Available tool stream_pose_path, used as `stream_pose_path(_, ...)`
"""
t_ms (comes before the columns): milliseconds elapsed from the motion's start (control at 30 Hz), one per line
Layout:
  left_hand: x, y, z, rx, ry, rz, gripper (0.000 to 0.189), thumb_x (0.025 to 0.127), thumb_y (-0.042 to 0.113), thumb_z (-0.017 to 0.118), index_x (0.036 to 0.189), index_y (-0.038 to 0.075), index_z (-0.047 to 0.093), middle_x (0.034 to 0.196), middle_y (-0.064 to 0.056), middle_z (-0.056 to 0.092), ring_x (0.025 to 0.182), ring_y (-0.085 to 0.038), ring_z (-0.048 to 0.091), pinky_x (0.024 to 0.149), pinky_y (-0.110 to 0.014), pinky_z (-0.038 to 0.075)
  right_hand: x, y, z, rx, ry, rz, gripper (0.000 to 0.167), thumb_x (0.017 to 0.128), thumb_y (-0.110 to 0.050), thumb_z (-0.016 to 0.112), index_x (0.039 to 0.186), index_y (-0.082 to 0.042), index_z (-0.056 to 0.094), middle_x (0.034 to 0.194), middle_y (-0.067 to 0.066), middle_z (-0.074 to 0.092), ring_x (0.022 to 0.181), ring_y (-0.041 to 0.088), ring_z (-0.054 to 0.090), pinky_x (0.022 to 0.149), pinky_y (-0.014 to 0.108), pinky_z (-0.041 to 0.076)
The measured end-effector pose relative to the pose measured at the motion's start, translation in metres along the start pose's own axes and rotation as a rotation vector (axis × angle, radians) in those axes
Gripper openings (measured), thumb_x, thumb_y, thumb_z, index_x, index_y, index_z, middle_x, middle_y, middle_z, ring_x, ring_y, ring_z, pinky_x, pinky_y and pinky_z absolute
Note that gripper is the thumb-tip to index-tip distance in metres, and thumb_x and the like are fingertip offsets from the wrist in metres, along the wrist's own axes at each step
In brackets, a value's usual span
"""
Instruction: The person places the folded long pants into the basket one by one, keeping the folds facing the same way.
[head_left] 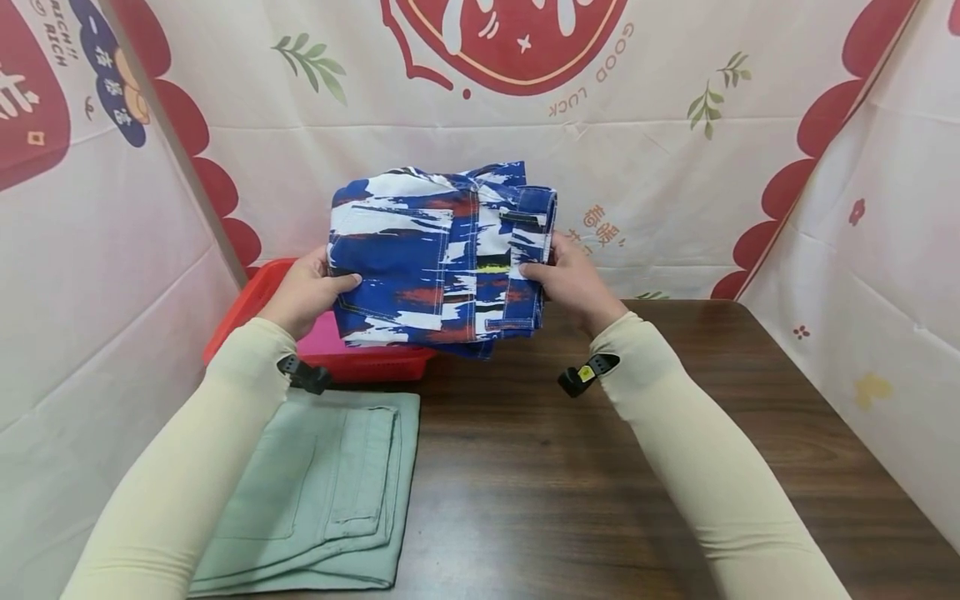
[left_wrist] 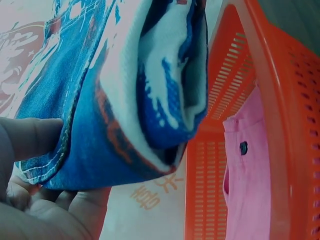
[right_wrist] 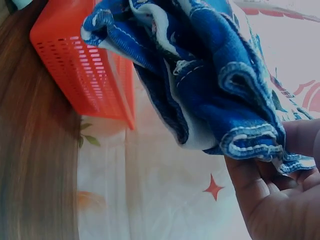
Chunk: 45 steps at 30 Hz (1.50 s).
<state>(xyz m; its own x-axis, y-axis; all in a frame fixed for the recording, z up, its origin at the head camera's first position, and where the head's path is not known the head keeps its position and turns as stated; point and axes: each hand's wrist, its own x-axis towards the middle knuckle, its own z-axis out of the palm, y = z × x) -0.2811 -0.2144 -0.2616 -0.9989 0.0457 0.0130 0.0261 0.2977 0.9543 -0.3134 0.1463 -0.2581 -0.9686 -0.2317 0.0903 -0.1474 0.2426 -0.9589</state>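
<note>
Folded blue, white and red patterned pants [head_left: 405, 258] are held up in the air between both hands, partly overlapping the red basket in the head view. My left hand [head_left: 311, 292] pinches their left edge, thumb on the front and fingers behind. On the opposite edge, my right hand [head_left: 573, 279] grips the folded layers the same way. Stacked folds of the pants [right_wrist: 200, 85] show from the side in the right wrist view. Beneath them stands the red plastic basket [head_left: 375, 367], with a pink garment [left_wrist: 247, 165] with a dark button inside it.
A folded light green pair of pants [head_left: 330, 492] lies on the brown wooden table [head_left: 562, 500] at the front left, close before the basket. Printed cloth walls [head_left: 525, 142] enclose the table at the back and both sides.
</note>
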Motion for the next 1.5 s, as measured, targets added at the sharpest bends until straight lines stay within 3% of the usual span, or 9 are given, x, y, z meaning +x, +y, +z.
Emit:
stream_pose_path(667,-0.01,-0.007,-0.03,0.043,0.086,0.014,0.068,0.097,0.025,0.065,0.155,0.015,0.031,0.145,-0.013,0.05,0.122,-0.034,0.056,0.103,-0.051,0.044,0.009,-0.013,0.039,0.073,0.0,-0.028,0.048,0.099,-0.01,0.06,0.144,-0.015,0.044,0.127,0.007,0.062,0.107,0.025,0.065,0.089,0.041,0.054)
stream_pose_path(1233,-0.02,-0.011,-0.049,0.094,0.15,0.033,0.068,0.097,0.029,0.065,0.155,0.014,0.033,0.144,-0.015,0.05,0.122,-0.036,0.056,0.102,-0.052,0.045,0.018,-0.017,0.063,0.127,-0.007,-0.062,0.049,0.098,-0.005,0.059,0.144,-0.01,0.043,0.131,0.01,0.059,0.11,0.025,0.063,0.091,0.04,0.053)
stream_pose_path(1500,-0.021,-0.014,-0.056,0.087,0.191,0.053,0.062,0.099,0.025,0.063,0.151,0.007,0.035,0.143,-0.018,0.051,0.12,-0.035,0.057,0.104,-0.05,0.043,0.026,-0.018,0.073,0.118,-0.015,-0.075,0.049,0.098,-0.007,0.06,0.144,-0.012,0.043,0.13,0.01,0.06,0.109,0.025,0.064,0.089,0.041,0.054)
